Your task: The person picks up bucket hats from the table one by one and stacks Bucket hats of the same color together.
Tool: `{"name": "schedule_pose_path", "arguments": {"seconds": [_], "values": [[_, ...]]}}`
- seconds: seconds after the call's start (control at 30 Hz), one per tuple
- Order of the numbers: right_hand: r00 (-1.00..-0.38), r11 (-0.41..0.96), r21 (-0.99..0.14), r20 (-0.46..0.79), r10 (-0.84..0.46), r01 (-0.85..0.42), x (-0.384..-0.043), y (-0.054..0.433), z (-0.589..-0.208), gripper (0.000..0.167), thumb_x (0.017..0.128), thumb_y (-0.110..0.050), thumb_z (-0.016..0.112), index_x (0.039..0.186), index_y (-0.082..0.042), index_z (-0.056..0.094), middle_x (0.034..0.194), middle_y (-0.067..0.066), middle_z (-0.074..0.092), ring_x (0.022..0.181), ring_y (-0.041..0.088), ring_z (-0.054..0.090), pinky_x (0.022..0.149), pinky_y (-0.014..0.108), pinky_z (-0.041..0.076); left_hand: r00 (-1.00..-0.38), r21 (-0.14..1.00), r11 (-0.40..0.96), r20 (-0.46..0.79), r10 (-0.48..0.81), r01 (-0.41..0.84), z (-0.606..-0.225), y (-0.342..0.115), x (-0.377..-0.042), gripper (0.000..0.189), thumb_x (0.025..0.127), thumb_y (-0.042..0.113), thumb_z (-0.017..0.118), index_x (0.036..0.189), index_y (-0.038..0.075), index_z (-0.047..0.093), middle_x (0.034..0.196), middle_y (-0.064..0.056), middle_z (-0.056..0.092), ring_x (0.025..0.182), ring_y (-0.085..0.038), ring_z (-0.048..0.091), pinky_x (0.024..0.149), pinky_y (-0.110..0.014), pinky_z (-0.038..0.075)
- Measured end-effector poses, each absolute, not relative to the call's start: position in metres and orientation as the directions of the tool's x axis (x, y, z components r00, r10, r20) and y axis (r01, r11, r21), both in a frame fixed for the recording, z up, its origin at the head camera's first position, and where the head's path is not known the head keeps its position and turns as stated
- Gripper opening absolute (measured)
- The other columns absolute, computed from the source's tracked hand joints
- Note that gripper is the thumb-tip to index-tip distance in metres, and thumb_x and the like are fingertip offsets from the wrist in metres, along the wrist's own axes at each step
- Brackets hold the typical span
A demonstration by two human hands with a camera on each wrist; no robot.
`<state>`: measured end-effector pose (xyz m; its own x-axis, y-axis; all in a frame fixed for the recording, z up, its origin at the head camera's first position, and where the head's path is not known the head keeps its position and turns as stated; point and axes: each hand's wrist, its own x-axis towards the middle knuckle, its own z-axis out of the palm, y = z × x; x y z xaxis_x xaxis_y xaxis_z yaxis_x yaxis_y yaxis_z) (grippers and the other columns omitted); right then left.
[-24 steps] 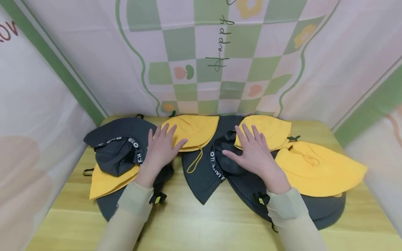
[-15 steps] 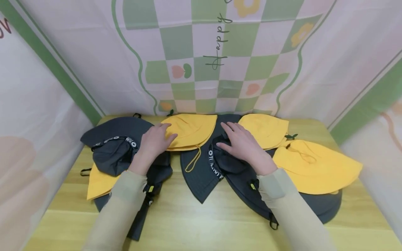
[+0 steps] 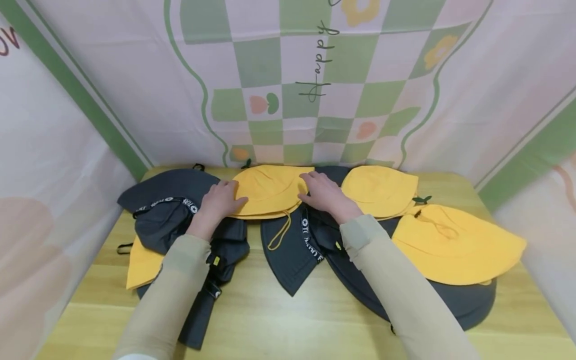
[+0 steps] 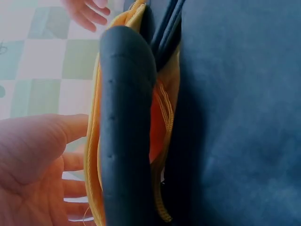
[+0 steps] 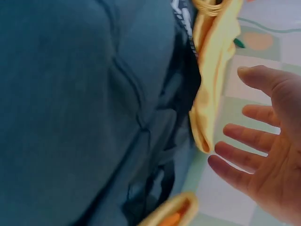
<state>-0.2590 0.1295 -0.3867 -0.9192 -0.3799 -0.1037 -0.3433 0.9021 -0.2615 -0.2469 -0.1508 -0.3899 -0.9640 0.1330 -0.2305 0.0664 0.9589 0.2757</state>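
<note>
A folded yellow bucket hat [image 3: 270, 189] with a cord loop lies at the back of the table, between my two hands. My left hand [image 3: 217, 204] is at its left end, fingers relaxed; in the left wrist view the thumb [image 4: 75, 127] is at a yellow brim edge, and contact is unclear. At its right end hovers my right hand [image 3: 326, 194], whose spread fingers [image 5: 244, 132] hold nothing in the right wrist view. A dark hat with a lettered band [image 3: 288, 260] lies partly beneath the yellow hat and my right arm.
On the left, a dark hat [image 3: 166, 225] lies over a yellow hat [image 3: 144, 265], with a black strap [image 3: 198, 315] trailing forward. Another yellow hat [image 3: 380, 190] and a wider yellow one [image 3: 459, 245] lie on dark fabric at right. A printed curtain [image 3: 297, 100] rises behind the table [image 3: 279, 330].
My right hand has moved left from above the dark hat and right yellow hat to the middle yellow hat's right end. My left hand has drawn slightly back to its left end.
</note>
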Motion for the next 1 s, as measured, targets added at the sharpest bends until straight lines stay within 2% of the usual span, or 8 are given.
{"name": "schedule_pose_path", "arguments": {"seconds": [0.17, 0.33, 0.63, 0.83, 1.0], "values": [[-0.914, 0.898, -0.262, -0.105, -0.391, -0.354, -0.268, 0.122, -0.397, 0.058, 0.100, -0.031, 0.061, 0.149, -0.004, 0.043, 0.149, 0.021, 0.045, 0.136, 0.040, 0.044, 0.110, 0.054, 0.041, -0.956, 0.296, 0.954, -0.259, 0.134, 0.053, -0.392, -0.153, -0.250, 0.073, 0.102, 0.045, 0.052, 0.157, 0.005, 0.027, 0.155, -0.026, 0.038, 0.142, -0.048, 0.035, 0.114, -0.059, 0.034], [-0.909, 0.892, -0.284, -0.124, -0.397, -0.351, -0.274, 0.115, -0.401, 0.061, 0.100, -0.032, 0.061, 0.150, -0.004, 0.041, 0.153, 0.022, 0.040, 0.142, 0.041, 0.037, 0.115, 0.053, 0.036, -0.955, 0.319, 0.947, -0.266, 0.130, 0.040, -0.391, -0.152, -0.250, 0.078, 0.100, 0.043, 0.056, 0.158, 0.003, 0.022, 0.156, -0.029, 0.033, 0.144, -0.048, 0.031, 0.118, -0.057, 0.030], [-0.912, 0.908, -0.240, -0.146, -0.384, -0.344, -0.280, 0.111, -0.407, 0.066, 0.099, -0.030, 0.062, 0.153, -0.004, 0.034, 0.158, 0.025, 0.028, 0.147, 0.045, 0.026, 0.115, 0.057, 0.035, -0.959, 0.358, 0.933, -0.274, 0.068, -0.036, -0.397, -0.147, -0.255, 0.090, 0.096, 0.035, 0.067, 0.158, -0.004, 0.014, 0.158, -0.033, 0.021, 0.144, -0.047, 0.032, 0.117, -0.054, 0.033], [-0.918, 0.912, -0.248, -0.144, -0.368, -0.327, -0.282, 0.115, -0.411, 0.074, 0.098, -0.032, 0.064, 0.156, -0.006, 0.028, 0.161, 0.025, 0.019, 0.151, 0.044, 0.016, 0.115, 0.060, 0.033, -0.962, 0.401, 0.916, -0.257, 0.086, -0.025, -0.397, -0.145, -0.257, 0.085, 0.092, 0.028, 0.073, 0.156, -0.002, 0.024, 0.154, -0.029, 0.030, 0.138, -0.044, 0.042, 0.113, -0.054, 0.038], [-0.925, 0.909, -0.275, -0.132, -0.357, -0.312, -0.284, 0.117, -0.412, 0.087, 0.094, -0.034, 0.069, 0.159, -0.006, 0.018, 0.164, 0.024, 0.011, 0.153, 0.044, 0.012, 0.117, 0.061, 0.030, -0.967, 0.445, 0.894, -0.200, 0.155, 0.052, -0.393, -0.150, -0.256, 0.078, 0.095, 0.023, 0.069, 0.157, 0.002, 0.027, 0.157, -0.024, 0.035, 0.144, -0.042, 0.036, 0.117, -0.054, 0.033]]}}
